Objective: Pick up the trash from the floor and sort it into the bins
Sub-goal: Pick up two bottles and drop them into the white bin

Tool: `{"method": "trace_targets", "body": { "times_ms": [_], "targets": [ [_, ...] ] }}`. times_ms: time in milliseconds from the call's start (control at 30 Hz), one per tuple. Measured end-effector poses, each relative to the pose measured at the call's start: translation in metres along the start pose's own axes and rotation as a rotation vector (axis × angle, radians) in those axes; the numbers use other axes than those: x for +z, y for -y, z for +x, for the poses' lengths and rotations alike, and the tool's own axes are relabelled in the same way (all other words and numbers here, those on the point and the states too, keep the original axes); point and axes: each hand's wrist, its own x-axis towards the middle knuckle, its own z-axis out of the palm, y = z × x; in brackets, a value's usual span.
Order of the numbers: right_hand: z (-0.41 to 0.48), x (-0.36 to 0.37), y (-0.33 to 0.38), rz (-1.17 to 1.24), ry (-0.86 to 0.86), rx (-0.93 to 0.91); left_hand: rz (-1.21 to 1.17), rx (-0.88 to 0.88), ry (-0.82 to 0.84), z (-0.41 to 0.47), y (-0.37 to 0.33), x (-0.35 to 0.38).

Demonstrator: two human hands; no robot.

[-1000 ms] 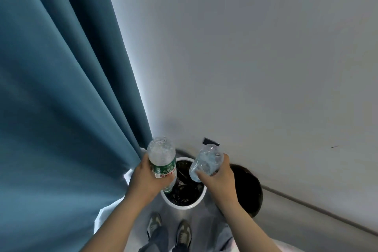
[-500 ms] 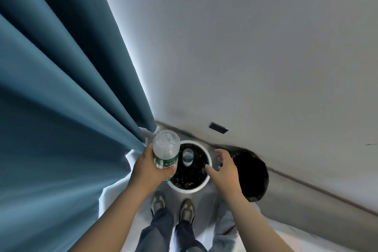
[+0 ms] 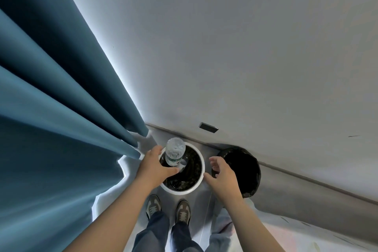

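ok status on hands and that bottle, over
Left hand gripping clear plastic bottle with green label over white-rimmed bin. Right hand open, empty. Nothing blocking.

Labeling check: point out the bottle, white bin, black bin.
bottle (image 3: pixel 174 154), head view, on its clear body above the label.
white bin (image 3: pixel 201 161), head view, on its right rim.
black bin (image 3: pixel 258 172), head view, on its right rim.

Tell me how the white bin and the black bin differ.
The white bin has a bright rim; the black bin is dark all over. The white bin sits nearer the curtain, under the bottle in the left hand; the black bin lies beyond the empty right hand. Both are round and open-topped.
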Motion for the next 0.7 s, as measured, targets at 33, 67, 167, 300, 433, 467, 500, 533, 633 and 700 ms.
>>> {"method": "trace_targets", "body": {
  "times_ms": [33, 67, 167, 300, 433, 467, 500, 533, 633, 700],
  "targets": [
    [-0.001, -0.001, 0.000, 0.002, -0.004, 0.001, 0.007, -0.017, 0.007, 0.000, 0.001, 0.001],
    [-0.001, -0.001, 0.001, 0.004, -0.006, 0.001, 0.014, -0.028, 0.013, -0.001, 0.002, 0.001],
    [-0.003, -0.004, 0.004, 0.006, -0.012, 0.001, 0.032, -0.037, 0.029, -0.005, 0.006, 0.002],
    [-0.006, -0.006, 0.011, 0.000, -0.013, -0.009, 0.032, -0.018, 0.012, -0.013, 0.010, -0.003],
    [-0.012, -0.008, 0.025, -0.020, -0.008, -0.048, 0.085, 0.034, 0.004, -0.026, 0.008, -0.014],
    [-0.014, -0.008, 0.029, -0.030, -0.002, -0.058, 0.099, 0.045, 0.004, -0.030, 0.008, -0.018],
    [-0.016, -0.009, 0.035, -0.042, 0.003, -0.069, 0.113, 0.056, 0.000, -0.033, 0.008, -0.022],
    [-0.019, -0.010, 0.040, -0.053, 0.008, -0.080, 0.127, 0.066, -0.003, -0.037, 0.008, -0.027],
    [-0.025, -0.012, 0.060, -0.080, 0.020, -0.124, 0.160, 0.090, -0.002, -0.047, 0.007, -0.045],
    [-0.030, -0.013, 0.074, -0.093, 0.027, -0.163, 0.191, 0.107, -0.009, -0.055, 0.005, -0.060]
  ]
}}
